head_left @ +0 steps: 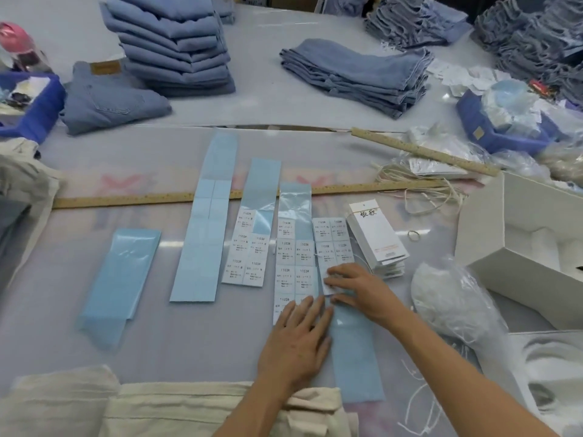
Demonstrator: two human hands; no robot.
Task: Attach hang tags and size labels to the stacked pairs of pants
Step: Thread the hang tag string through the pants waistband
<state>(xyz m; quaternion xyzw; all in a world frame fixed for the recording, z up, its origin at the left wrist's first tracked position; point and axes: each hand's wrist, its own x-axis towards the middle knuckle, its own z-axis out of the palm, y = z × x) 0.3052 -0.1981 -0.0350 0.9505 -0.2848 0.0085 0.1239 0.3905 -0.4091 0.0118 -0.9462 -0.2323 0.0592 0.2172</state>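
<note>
Grey sheeting covers the worktop (176, 339), and the long ruler (151, 198) lying across it serves as the landmark. Beyond the ruler stand the pants: a tall folded stack (176, 48), a lower stack (356, 77) to its right and a single pair (110, 104) to its left, all well out of arm's reach for now. Nearer than the ruler, label sheets (244, 250) lie side by side in columns, probably so each size can be picked without searching; several blue backings (121, 266) are already bare. Hang tags (377, 239) sit fanned in a pile just right of the sheets, close to the working hand.

The left hand (296, 342) lies flat, fingers spread and straight, pressing down the lower end of one sheet, apparently to keep the backing from lifting. The right hand (353, 287) has its grip pinched on a single label (328, 280) at the rightmost sheet, thumb and fingertips curled at its edge, seemingly peeling it free.

Open room lies on the near side of the ruler to the left of the sheets, and in the strip between the hands and the cream cloth (164, 408) at the near edge. To the right it is tighter: a plastic bag (457, 307) and a white box (530, 247) crowd in, with loose string (426, 190) near the ruler's right end that could snag a sleeve or a tag.
</note>
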